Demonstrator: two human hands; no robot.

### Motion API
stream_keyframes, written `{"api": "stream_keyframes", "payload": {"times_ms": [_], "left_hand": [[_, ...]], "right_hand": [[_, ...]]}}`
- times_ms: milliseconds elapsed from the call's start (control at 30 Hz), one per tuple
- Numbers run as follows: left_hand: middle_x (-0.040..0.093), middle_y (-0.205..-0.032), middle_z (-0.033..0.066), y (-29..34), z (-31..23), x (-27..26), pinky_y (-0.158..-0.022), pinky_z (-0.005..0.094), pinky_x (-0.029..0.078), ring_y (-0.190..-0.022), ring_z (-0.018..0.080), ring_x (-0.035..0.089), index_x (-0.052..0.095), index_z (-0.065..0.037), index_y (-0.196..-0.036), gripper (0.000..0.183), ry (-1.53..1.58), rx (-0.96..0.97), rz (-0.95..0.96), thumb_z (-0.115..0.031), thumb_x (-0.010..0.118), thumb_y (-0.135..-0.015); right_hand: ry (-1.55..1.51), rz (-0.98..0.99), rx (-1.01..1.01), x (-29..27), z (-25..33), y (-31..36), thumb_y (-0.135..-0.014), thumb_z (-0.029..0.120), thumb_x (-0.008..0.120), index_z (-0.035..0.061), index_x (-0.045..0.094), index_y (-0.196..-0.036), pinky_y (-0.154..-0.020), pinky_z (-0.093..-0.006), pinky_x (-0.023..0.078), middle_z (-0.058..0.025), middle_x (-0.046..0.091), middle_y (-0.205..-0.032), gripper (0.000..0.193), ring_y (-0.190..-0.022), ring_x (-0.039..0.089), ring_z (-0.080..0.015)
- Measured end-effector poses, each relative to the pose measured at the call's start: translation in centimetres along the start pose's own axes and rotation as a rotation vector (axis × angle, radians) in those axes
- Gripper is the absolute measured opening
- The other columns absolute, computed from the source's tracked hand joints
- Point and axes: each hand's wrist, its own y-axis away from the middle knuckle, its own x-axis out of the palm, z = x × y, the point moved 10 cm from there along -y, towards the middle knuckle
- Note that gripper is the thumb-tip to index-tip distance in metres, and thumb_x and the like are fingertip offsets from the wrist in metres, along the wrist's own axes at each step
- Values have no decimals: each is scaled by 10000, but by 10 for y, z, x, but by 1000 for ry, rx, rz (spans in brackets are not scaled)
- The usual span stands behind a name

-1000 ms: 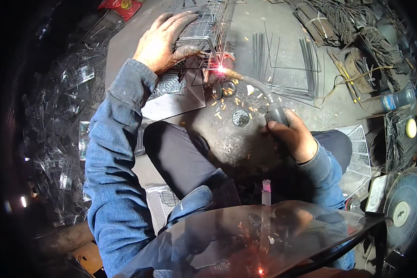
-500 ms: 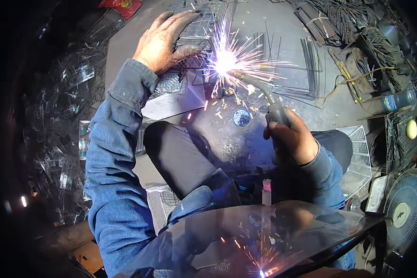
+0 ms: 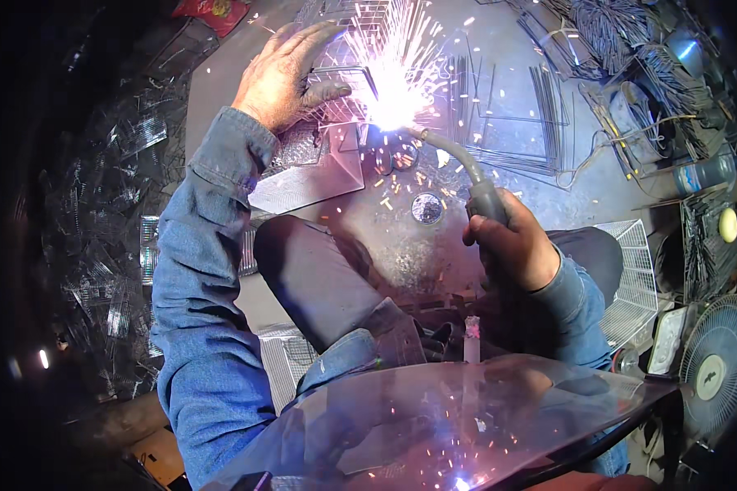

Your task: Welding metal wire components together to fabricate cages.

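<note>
My right hand (image 3: pixel 516 243) is wrapped round the handle of a welding torch (image 3: pixel 487 196), whose curved neck reaches up and left. At the torch tip a bright arc (image 3: pixel 395 110) throws sparks and hides the joint under it. Left of the arc lies a wire mesh piece (image 3: pixel 332 110) with a bent dark rod along it. My left hand (image 3: pixel 287 78) rests over this mesh, fingers stretched out and thumb apart, close to the arc. Below it a flat grey sheet-like piece (image 3: pixel 311 184) lies on the work surface.
A small round container (image 3: pixel 427 209) stands below the arc. Thin rods (image 3: pixel 549 123) lie to the right, with a water bottle (image 3: pixel 704 177) and a fan (image 3: pixel 716 360) beyond. Mesh pieces (image 3: pixel 110 278) are heaped at left. A tinted visor (image 3: pixel 467 409) crosses the lower view.
The arc has grown brighter, and its sparks now spray mostly upward. Light on the surface and mesh is stronger. Both hands stay almost in place.
</note>
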Motion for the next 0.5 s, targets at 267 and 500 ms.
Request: {"api": "stream_keyframes", "payload": {"times_ms": [267,500], "left_hand": [[427,-1377,-27,1,0,-1,-1035,472,343,-1271,362,358,414,-284,-1325,708,4,-2,-1,-532,665,-711],[442,-1362,-42,-3,6,4,-1028,433,370,-1244,329,397,416,-292,-1322,690,6,34,-18,-444,690,-707]], "right_hand": [[61,42,-29,-1,-3,-1,-880,173,521,37,476,-1044,-515,-221,405,-43,568,-796,217,-580,478,-78],[120,45,-80,-1,2,-1,-891,192,526,31,475,-1086,-516,-228,418,-49,574,-807,257,-588,486,-81]]}}
